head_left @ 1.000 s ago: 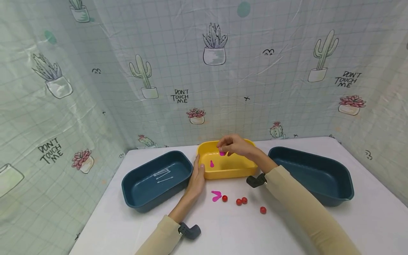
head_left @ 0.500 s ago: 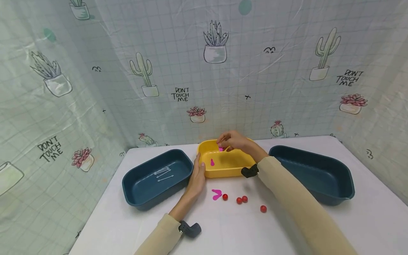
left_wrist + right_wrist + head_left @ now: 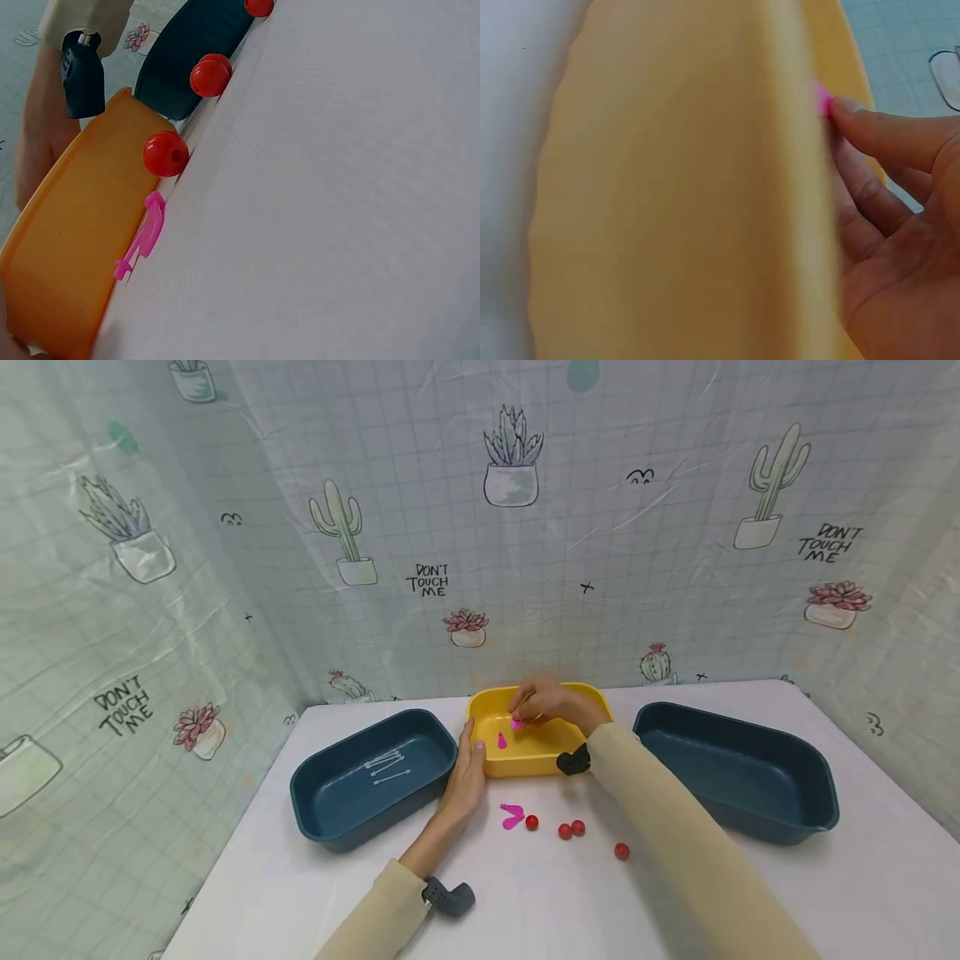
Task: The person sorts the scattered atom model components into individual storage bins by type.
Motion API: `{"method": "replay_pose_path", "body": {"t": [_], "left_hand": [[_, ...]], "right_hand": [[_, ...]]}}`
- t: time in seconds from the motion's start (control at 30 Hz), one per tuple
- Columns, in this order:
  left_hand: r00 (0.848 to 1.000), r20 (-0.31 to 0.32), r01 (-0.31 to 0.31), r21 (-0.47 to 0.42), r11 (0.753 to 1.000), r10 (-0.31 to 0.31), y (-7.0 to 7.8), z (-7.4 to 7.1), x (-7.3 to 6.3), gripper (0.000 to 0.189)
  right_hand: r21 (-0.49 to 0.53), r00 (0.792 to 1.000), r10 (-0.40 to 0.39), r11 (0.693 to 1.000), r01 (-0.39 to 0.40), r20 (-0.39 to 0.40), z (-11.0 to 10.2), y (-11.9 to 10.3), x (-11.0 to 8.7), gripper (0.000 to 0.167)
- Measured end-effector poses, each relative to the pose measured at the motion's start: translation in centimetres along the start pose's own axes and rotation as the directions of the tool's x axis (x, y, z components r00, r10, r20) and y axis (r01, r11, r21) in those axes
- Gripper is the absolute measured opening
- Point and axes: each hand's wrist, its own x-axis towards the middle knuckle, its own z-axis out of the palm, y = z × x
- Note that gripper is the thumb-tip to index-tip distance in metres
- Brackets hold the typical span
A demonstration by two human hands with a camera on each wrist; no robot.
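Observation:
A yellow bin stands at the table's far side. My left hand rests along its left end, fingers fairly straight, with the thumb near the front corner. Inside the bin my right hand pinches a small pink plastic piece, low near the floor; the right wrist view shows the thumb against it, and the bin wall hides much of it. A second pink piece, paddle-shaped, lies on the bin floor. Before the bin, pink pieces lie in a V on the table.
Several red beads sit on the white table in front of the bin. A dark blue bin holding several thin light rods stands left; another dark blue bin stands right. A printed curtain hangs behind.
My right hand has moved slightly left and dipped into the yellow bin, lowering the pink piece toward its floor. The left hand stays against the bin's end.

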Motion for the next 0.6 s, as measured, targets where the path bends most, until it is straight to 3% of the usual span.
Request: {"method": "replay_pose_path", "body": {"t": [0.17, 0.37, 0.6], "left_hand": [[1.0, 0.005, 0.006, 0.003, 1.0, -0.006, 0.1, 0.02, 0.1, 0.06], [1.0, 0.002, 0.006, 0.008, 1.0, -0.006, 0.3, -0.02, 0.12, 0.059], [1.0, -0.001, 0.004, 0.001, 1.0, -0.004, 0.32, -0.07, -0.08, 0.059]], "right_hand": [[-0.012, 0.999, 0.034, 0.999, -0.034, 0.007, 0.41, 0.25, 0.54, 0.02], [0.001, 1.0, 0.012, 1.0, -0.012, 0.027, 0.68, 0.76, 0.96, 0.018], [-0.055, 0.999, 0.026, 0.998, -0.024, 0.04, 1.06, 0.66, 0.55, 0.019]]}}
